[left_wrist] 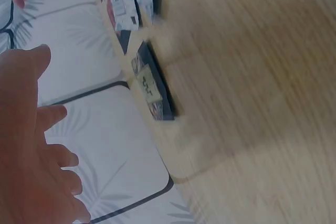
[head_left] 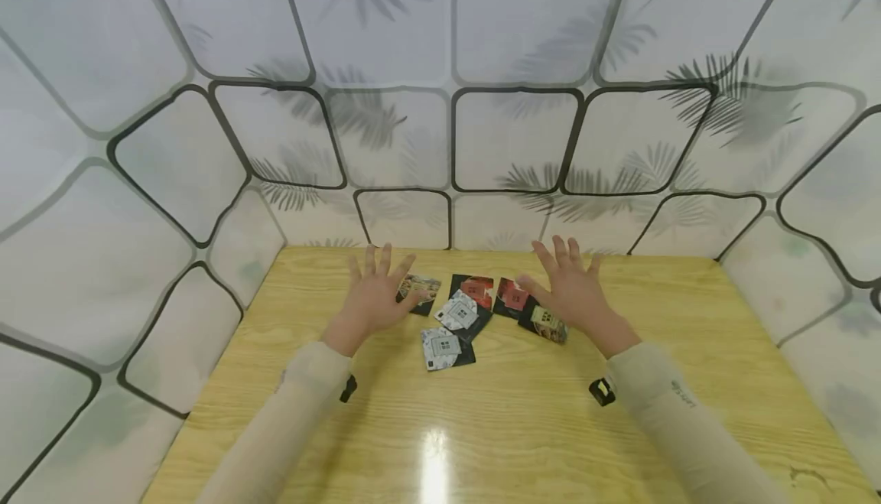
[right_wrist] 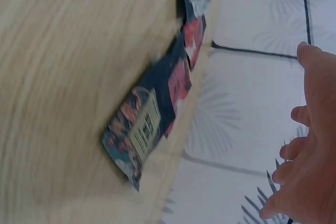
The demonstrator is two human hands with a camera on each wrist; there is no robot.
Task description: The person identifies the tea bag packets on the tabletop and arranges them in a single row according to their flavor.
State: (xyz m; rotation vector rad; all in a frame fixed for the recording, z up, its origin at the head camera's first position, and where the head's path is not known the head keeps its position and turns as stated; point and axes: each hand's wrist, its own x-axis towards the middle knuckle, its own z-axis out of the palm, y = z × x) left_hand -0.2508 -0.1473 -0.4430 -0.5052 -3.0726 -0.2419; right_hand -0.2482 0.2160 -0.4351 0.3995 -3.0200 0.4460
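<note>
My left hand hovers with fingers spread, holding nothing, at the left of a loose group of flat printed packets. Under its thumb side lies a dark packet with a pale yellow label. My right hand is likewise spread and bare at the group's right side. Close by it rests another dark packet with a yellow label, overlapping a red-labelled packet. Between the hands, a second red-labelled packet is partly covered by a white-and-grey packet. Another white-and-grey packet lies nearest me.
The packets lie on a yellow wood-grain table. Fabric walls with black outlines and leaf prints rise at the table's back and sides. Each sleeved wrist wears a strap with a small black fitting.
</note>
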